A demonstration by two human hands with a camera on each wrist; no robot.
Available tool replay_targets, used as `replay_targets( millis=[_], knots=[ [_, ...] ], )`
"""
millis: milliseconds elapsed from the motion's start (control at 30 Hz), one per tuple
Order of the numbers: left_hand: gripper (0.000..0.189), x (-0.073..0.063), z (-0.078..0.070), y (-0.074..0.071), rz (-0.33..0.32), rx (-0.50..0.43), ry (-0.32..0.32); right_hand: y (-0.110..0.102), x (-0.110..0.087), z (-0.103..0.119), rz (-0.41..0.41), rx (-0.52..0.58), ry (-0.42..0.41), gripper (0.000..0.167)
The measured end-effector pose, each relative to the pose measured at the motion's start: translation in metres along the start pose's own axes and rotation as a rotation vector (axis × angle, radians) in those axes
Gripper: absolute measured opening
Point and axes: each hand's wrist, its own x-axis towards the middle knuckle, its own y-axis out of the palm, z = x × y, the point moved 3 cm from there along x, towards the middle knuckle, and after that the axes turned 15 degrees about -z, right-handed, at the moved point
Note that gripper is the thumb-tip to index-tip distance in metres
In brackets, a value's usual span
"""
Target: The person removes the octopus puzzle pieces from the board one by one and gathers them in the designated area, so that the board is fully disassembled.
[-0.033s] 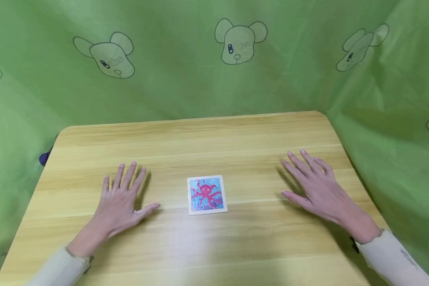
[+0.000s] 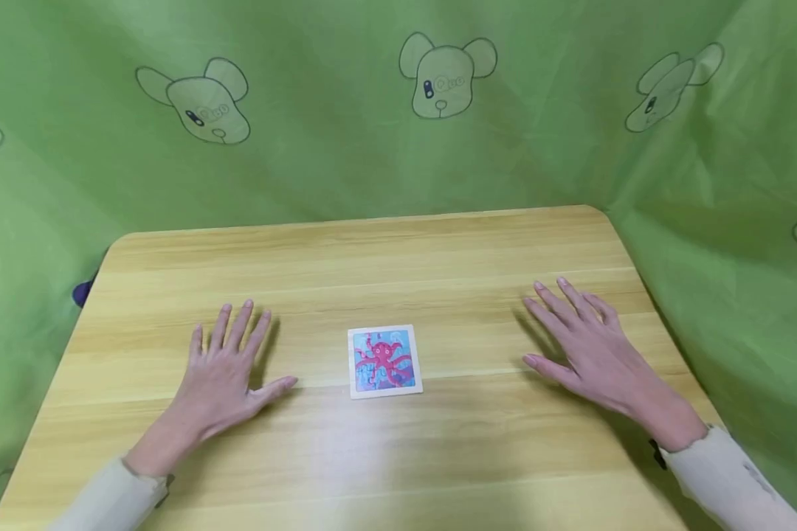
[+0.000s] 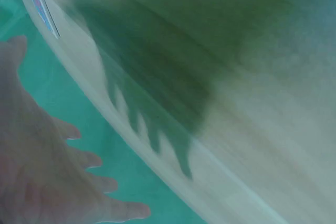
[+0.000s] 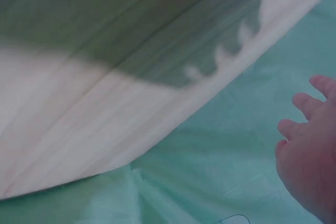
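Note:
A small square jigsaw puzzle (image 2: 384,361) with a pink octopus on blue, framed by a pale border, lies flat near the middle of the table. To its left, my left hand (image 2: 219,387) is held over the wood with fingers spread and nothing in them. My right hand (image 2: 591,358) is farther off on the other side, its fingers likewise extended and holding nothing. In the left wrist view, the left hand (image 3: 47,166) casts a shadow on the tabletop, and the puzzle (image 3: 39,3) shows at the upper left. The right wrist view has the right hand (image 4: 312,150) at its right edge.
The wood-grain table (image 2: 398,273) has rounded far corners. A green curtain (image 2: 345,162) printed with cartoon animal heads hangs behind it and along both sides. Something small and dark (image 2: 82,293) pokes out past the table's left edge.

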Motion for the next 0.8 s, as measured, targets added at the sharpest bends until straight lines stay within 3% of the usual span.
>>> replay_targets(
  millis=[167, 400, 633, 800],
  knots=[
    [0.112, 0.001, -0.003, 0.001, 0.003, -0.029, -0.011, 0.002, 0.002, 0.005, -0.015, 0.036, 0.015, 0.089],
    [0.109, 0.003, -0.018, 0.012, 0.059, -0.106, -0.020, 0.004, 0.003, 0.019, -0.052, 0.192, 0.136, 0.088],
    [0.107, 0.008, -0.037, 0.024, 0.082, -0.142, 0.011, 0.015, 0.017, 0.041, -0.038, 0.371, 0.262, 0.072],
    [0.106, 0.017, -0.053, 0.030, 0.070, -0.153, 0.051, 0.025, 0.033, 0.062, -0.018, 0.493, 0.292, 0.060]
  ],
)
